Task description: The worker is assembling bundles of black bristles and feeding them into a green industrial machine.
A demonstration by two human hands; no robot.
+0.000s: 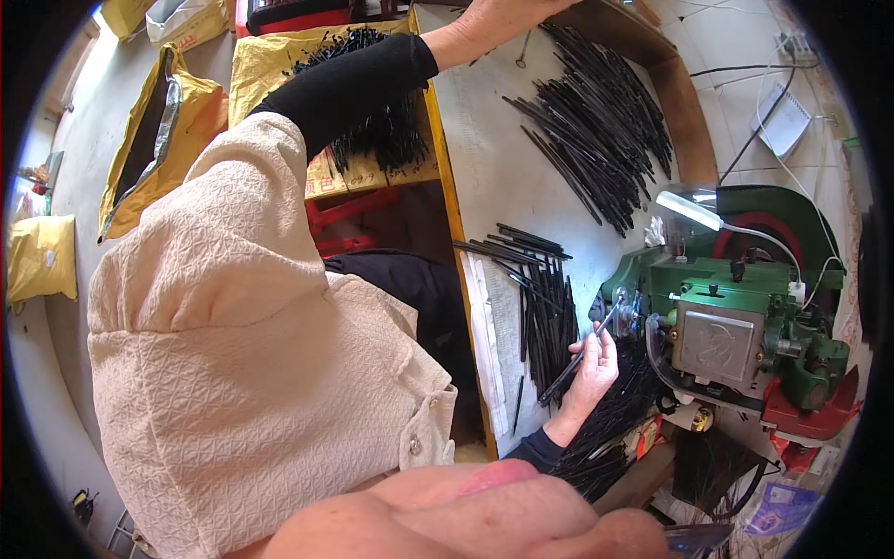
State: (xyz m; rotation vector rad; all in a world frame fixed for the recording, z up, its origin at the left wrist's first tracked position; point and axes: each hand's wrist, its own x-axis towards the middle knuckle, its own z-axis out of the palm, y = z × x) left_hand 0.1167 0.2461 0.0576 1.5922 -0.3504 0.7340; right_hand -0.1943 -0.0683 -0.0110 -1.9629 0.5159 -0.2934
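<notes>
My right hand (589, 377) pinches a thin black rod (563, 380). The rod's upper end points at the small metal head (624, 312) of a green machine (712, 298); whether they touch I cannot tell. Close beside this hand lies a stack of black rods (549, 321), with a few laid crosswise over its top. More dark rods (610, 419) are heaped beyond the hand, under the machine. My left arm, in a black cuff, stretches to the upper edge, where part of my left hand (498, 23) shows above the table; its fingers are out of the picture.
A large pile of black rods (610, 126) covers the far part of the pale tabletop (475, 140), bounded by a wooden rim (684, 121). A lamp (689, 210) leans over the machine. Yellow sacks (163, 140) and a box of thin black pieces (382, 140) stand at the left.
</notes>
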